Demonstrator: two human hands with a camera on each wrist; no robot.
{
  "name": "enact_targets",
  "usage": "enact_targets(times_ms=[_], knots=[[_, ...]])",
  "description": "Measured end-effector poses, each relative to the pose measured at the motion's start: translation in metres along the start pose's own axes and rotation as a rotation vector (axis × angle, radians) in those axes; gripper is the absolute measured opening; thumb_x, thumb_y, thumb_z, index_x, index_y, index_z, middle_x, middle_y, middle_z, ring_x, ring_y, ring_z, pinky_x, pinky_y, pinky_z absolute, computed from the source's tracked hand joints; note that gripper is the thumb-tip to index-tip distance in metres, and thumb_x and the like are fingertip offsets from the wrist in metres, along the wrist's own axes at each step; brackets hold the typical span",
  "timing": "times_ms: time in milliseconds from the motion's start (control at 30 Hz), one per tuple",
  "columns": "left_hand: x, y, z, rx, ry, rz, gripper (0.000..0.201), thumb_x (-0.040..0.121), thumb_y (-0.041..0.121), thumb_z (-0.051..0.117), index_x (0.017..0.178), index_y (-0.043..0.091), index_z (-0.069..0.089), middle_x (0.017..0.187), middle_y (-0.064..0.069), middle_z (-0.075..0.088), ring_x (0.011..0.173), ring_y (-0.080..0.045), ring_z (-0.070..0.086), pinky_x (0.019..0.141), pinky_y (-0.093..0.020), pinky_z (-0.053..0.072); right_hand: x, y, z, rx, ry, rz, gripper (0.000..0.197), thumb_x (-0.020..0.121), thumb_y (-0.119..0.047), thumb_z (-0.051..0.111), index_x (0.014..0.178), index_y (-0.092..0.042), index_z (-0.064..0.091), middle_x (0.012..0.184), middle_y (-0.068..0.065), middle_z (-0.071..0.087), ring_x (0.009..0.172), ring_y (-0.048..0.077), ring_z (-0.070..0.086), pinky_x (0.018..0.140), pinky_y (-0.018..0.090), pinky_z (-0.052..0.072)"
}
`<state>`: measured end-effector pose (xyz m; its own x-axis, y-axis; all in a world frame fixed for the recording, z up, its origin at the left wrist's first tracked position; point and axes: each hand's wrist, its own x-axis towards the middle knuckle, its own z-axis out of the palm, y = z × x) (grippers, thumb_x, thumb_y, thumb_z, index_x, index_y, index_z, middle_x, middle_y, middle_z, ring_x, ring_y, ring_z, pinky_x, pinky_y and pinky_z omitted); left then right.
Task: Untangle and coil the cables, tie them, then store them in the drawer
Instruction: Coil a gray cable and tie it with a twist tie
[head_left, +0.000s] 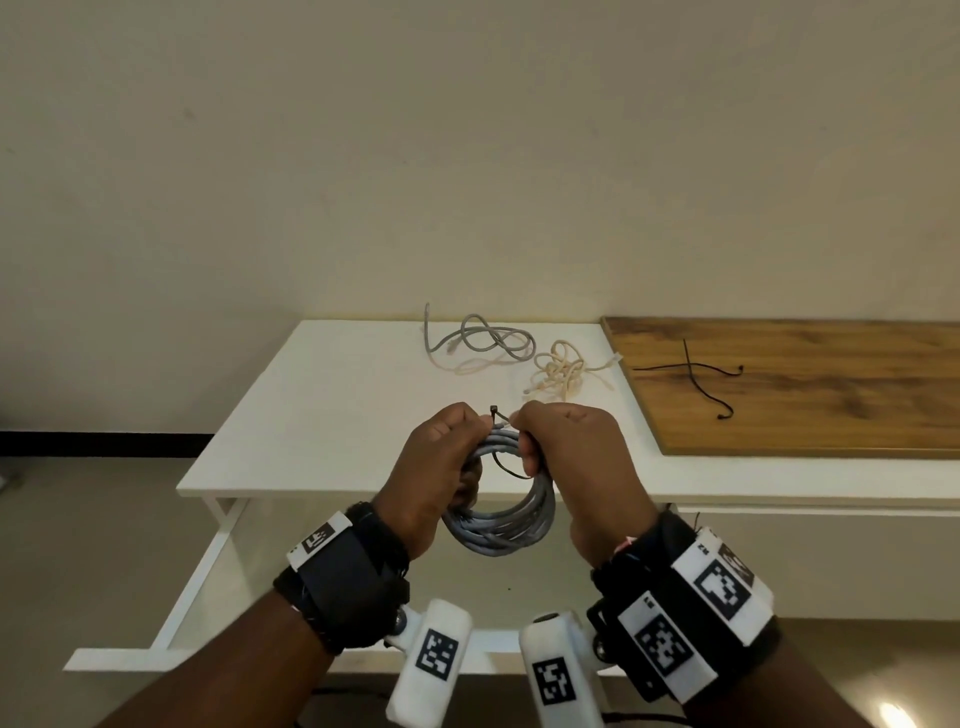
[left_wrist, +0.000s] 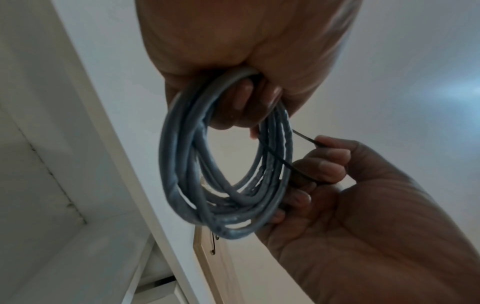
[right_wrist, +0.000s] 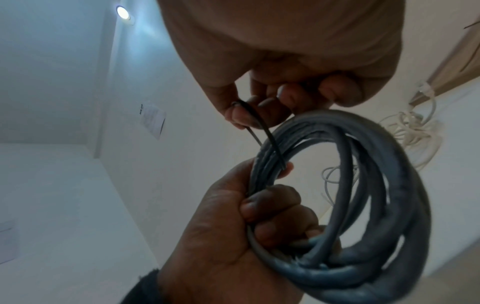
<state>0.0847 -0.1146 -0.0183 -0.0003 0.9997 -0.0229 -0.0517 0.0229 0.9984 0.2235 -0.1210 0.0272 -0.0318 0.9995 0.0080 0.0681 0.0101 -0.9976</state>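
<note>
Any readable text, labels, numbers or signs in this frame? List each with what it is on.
"R2" or similar, on the white marker block of the right wrist mount: too small to read with certainty.
Printed sheet on the wall: a dark heading and lines of text, too blurred to read.
Square black-and-white code markers on the wrist mounts: patterns only, no words.
The grey cable coil, white table and wooden board show no text.

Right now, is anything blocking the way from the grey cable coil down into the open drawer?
Nothing visible does. The coiled grey cable, held by the left hand and right hand with a thin black tie round it, hangs right above the open white drawer, whose visible part looks bare.
</note>
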Motion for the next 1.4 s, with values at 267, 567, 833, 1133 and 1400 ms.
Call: enact_targets(times_ms=[267, 567, 833, 1133, 1400], knots=[[-0.0003, 0.0023, 0.0010, 0.014, 0.006, 0.015, 0.022, 0.102, 0.019, 0.046, 0.084, 0.007, 0.047, 0.052, -0.002, 0.030, 0.045, -0.013, 0.021, 0.047, -0.027, 0.020, -0.0006, -0.0009, -0.0002, 0.030, 0.004, 0.009, 0.043, 0.086, -0.015, 0.058, 0.044, -0.015, 0.051, 0.050, 0.004, 0.046, 0.051, 0.013, 0.038, 0.062, 0.030, 0.036], [-0.0013, 0.0037, 0.0011, 0.003, 0.010, 0.017, 0.024, 0.102, 0.018, 0.046, 0.081, 0.009, 0.044, 0.052, -0.001, 0.029, 0.045, -0.012, 0.021, 0.049, -0.028, 0.019, -0.0010, -0.0021, 0.0003, 0.029, 0.002, 0.000, 0.042, 0.087, -0.014, 0.058, 0.045, -0.014, 0.051, 0.050, 0.005, 0.046, 0.050, 0.012, 0.038, 0.061, 0.029, 0.036], [-0.0016, 0.0034, 0.0011, 0.006, 0.013, 0.016, 0.021, 0.102, 0.017, 0.046, 0.083, 0.008, 0.046, 0.053, -0.001, 0.029, 0.046, -0.012, 0.021, 0.047, -0.026, 0.020, -0.0018, -0.0018, -0.0001, 0.018, -0.002, 0.002, 0.041, 0.086, -0.013, 0.056, 0.046, -0.012, 0.049, 0.050, 0.004, 0.044, 0.049, 0.011, 0.037, 0.062, 0.029, 0.036], [-0.0021, 0.0040, 0.0025, 0.053, 0.014, 0.052, 0.026, 0.102, 0.019, 0.047, 0.081, 0.004, 0.044, 0.052, -0.003, 0.032, 0.045, -0.013, 0.022, 0.046, -0.026, 0.020, -0.0013, -0.0021, 0.0007, -0.005, 0.017, 0.020, 0.043, 0.086, -0.013, 0.056, 0.044, -0.014, 0.049, 0.048, 0.003, 0.044, 0.049, 0.012, 0.036, 0.060, 0.029, 0.035], [-0.0020, 0.0031, 0.0055, 0.270, 0.091, 0.222, 0.030, 0.099, 0.020, 0.052, 0.083, -0.004, 0.045, 0.054, -0.007, 0.040, 0.046, -0.012, 0.032, 0.045, -0.022, 0.031, -0.0033, -0.0046, 0.0005, 0.016, 0.016, 0.086, 0.040, 0.088, -0.015, 0.056, 0.049, -0.014, 0.052, 0.048, 0.000, 0.045, 0.051, 0.013, 0.039, 0.060, 0.028, 0.037]])
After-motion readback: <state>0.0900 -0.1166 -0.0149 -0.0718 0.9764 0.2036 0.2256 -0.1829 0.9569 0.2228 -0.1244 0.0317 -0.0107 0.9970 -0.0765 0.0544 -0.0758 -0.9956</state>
